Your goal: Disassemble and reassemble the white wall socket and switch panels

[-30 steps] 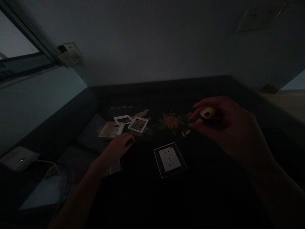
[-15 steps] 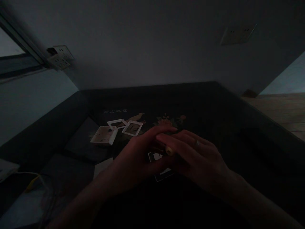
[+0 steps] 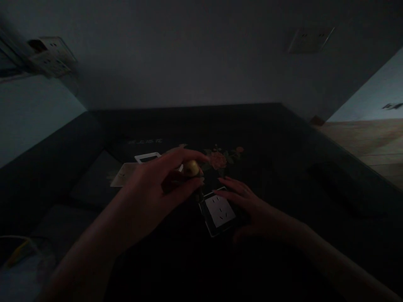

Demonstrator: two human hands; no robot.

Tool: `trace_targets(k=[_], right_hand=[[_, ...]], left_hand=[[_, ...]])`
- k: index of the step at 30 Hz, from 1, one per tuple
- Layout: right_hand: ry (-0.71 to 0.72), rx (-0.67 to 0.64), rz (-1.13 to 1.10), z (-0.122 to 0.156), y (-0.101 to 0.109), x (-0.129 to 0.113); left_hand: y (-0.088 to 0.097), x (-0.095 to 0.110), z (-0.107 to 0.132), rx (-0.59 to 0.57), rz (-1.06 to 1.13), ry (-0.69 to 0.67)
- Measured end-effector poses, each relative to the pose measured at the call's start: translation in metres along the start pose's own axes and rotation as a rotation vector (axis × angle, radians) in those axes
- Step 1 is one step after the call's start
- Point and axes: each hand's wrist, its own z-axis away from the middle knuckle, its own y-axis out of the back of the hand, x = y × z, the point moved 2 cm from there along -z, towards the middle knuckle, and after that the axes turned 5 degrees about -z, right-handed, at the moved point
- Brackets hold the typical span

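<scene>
The scene is very dark. My left hand (image 3: 157,184) is closed round a screwdriver (image 3: 191,168) with a yellow handle end, held just above and to the left of a white wall socket in a dark frame (image 3: 219,211). The tool's tip, near the socket's upper left corner, is lost in shadow. My right hand (image 3: 248,207) lies with spread fingers on the right side of the socket, touching its edge.
A dark table top (image 3: 283,176) with a flower print (image 3: 218,159) carries a white square frame (image 3: 147,157) and a pale socket plate (image 3: 124,175) at the left. Wall sockets (image 3: 310,40) hang on the wall behind. A yellow cable (image 3: 17,251) lies at the lower left.
The screwdriver has passed from my right hand to my left. My right hand came down flat beside the socket. The camera has swung a little to the right.
</scene>
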Motion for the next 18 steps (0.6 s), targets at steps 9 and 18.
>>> trace_targets(k=[9, 18], right_hand=[[-0.025, 0.084, 0.097, 0.009, -0.026, 0.004], [-0.024, 0.163, 0.178, 0.014, -0.028, 0.003]], left_hand=[[-0.009, -0.005, -0.004, 0.050, -0.166, -0.013], [-0.014, 0.001, -0.006, 0.059, -0.207, -0.017]])
